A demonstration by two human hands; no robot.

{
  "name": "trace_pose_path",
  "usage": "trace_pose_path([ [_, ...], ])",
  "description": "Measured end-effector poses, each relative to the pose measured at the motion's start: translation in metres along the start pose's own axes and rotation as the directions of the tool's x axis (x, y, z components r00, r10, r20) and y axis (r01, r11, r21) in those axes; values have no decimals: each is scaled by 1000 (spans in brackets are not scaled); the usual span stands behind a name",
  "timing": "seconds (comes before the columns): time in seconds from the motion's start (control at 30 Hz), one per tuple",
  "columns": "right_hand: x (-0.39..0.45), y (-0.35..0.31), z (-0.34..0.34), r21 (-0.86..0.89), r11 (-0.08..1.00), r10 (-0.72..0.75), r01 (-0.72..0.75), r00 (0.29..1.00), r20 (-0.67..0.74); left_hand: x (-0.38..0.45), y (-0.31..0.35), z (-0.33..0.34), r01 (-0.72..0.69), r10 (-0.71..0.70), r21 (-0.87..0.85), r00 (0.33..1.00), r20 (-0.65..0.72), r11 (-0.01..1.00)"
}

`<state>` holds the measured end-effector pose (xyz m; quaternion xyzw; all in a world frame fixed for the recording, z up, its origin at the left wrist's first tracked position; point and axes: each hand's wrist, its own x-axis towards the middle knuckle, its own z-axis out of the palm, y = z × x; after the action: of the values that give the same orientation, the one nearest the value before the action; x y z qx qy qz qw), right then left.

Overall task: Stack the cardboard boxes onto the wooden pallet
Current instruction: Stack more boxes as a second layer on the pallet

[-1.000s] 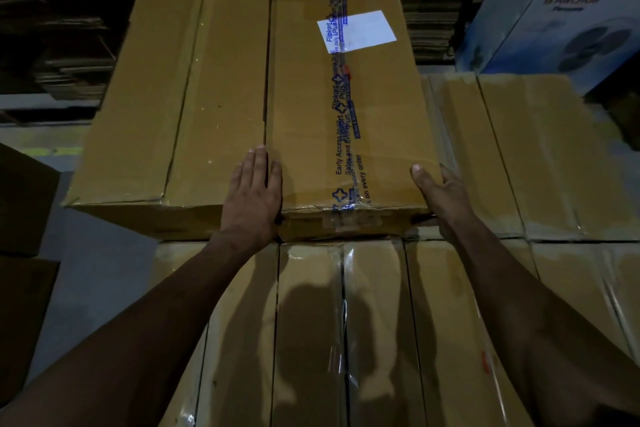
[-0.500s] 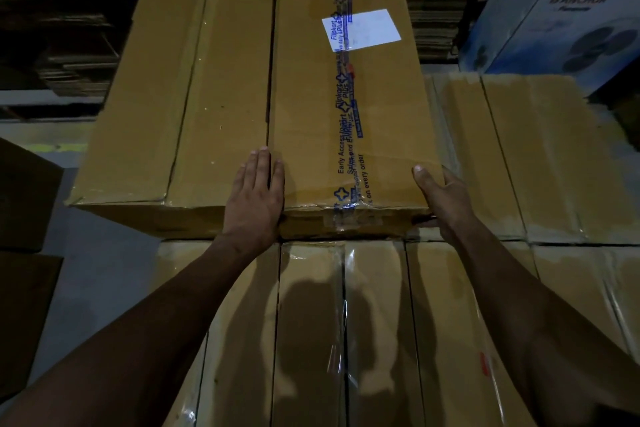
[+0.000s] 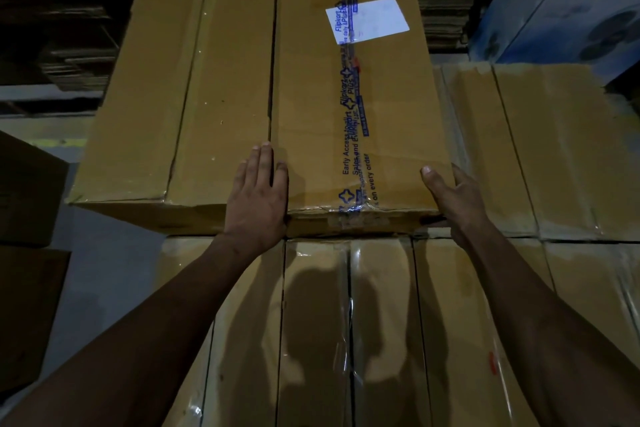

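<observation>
Head view, second tier of the stack. Compared with the frames a second and half a second ago, almost nothing has shifted: both hands lie on the same corners of the taped box [image 3: 349,107] and the box sits at the same place against its neighbour. This suggests, as a judgement, that the placing is over and only a final squaring push is being made, so this box counts as stacked.

At centre left, the left hand [image 3: 258,196] lies flat, fingers straight and together, across the seam between the plain box [image 3: 173,94] and the taped box, pressing down on both tops. Its grip is spread flat and holds nothing.

At centre, the taped box lies flat on the lower layer [image 3: 349,329], its left side touching the plain box, its near end level with that box's near end. It is brown cardboard, sealed along its length with clear tape printed in blue, and bears a white label [image 3: 369,20] toward its far end. The near edge looks slightly crushed.

At centre right, the right hand [image 3: 453,199] cups the box's near right corner, thumb on top, fingers down the side; their tips are hidden.

The pallet itself is not visible. A white and blue carton [image 3: 568,10] stands at upper right.
</observation>
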<state>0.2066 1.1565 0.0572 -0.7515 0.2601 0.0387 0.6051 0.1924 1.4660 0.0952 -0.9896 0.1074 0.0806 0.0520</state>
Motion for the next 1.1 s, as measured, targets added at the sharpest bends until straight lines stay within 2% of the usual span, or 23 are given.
trace_pose_path([
  [0.23, 1, 1, 3, 8, 999, 38, -38, 999, -8, -1, 1, 1, 19, -20, 32, 999, 29, 999],
  [0.4, 2, 1, 6, -56, 998, 28, -30, 999, -43, -1, 2, -2, 28, -30, 44, 998, 49, 999],
  [0.53, -1, 0, 5, -134, 987, 77, -83, 996, -50, 0, 2, -3, 27, -30, 36, 997, 74, 999],
  [0.67, -21, -9, 2, -222, 958, 157, -180, 981, -117, -1, -1, -17, 24, -26, 18, 989, 146, 1000],
  [0.83, -99, 11, -25, -379, 909, 153, -174, 985, -85, -43, 6, -36, 10, 4, -65, 975, 224, 998],
  [1.1, -307, 56, -71, -519, 837, 157, -175, 984, -80, -211, 41, -36, -13, 46, -157, 976, 211, 988],
])
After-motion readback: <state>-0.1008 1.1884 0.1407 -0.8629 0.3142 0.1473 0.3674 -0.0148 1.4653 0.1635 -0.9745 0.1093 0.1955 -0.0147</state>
